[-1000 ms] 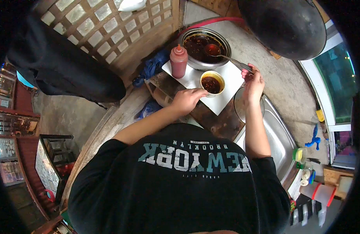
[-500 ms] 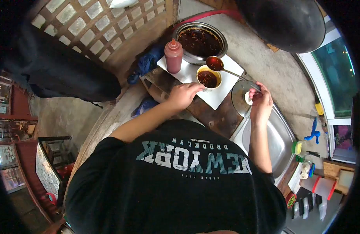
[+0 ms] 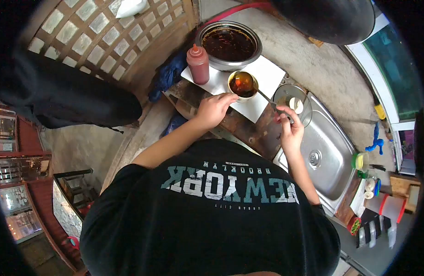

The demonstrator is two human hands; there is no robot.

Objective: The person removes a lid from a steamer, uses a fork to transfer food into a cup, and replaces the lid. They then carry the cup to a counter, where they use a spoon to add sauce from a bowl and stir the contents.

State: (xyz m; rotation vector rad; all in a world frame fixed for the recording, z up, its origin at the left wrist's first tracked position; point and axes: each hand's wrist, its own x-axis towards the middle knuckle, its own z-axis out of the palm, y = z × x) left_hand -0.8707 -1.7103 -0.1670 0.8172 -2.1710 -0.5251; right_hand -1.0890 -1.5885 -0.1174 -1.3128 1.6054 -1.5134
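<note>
My left hand [image 3: 214, 110] has its fingers together against the near-left side of a small round cup [image 3: 239, 98], steadying it; its fingertips are partly hidden. The fingers of my right hand [image 3: 290, 126] are wrapped round the handle of a ladle [image 3: 266, 97]. The ladle's bowl is tipped within the cup's mouth, with dark red-brown sauce in and around it. Behind the cup, a metal pot [image 3: 259, 54] holds more dark sauce with flecks in it. A red squeeze bottle [image 3: 198, 69] stands upright left of the cup. All three rest on a white board [image 3: 262, 83].
A glass lid [image 3: 305, 102] with a white knob lies right of the board, beside a steel sink [image 3: 329, 142]. Overhead at the top right hangs a dark wok [image 3: 329, 20]. Blue cloth [image 3: 168, 76] is bunched at the board's left. A blue tap [image 3: 375, 140] is on the wall.
My right hand has moved left and slightly down with the ladle. Its bowl has gone from beyond the cup's rim to over the cup's mouth and tipped. My left hand stays at the cup.
</note>
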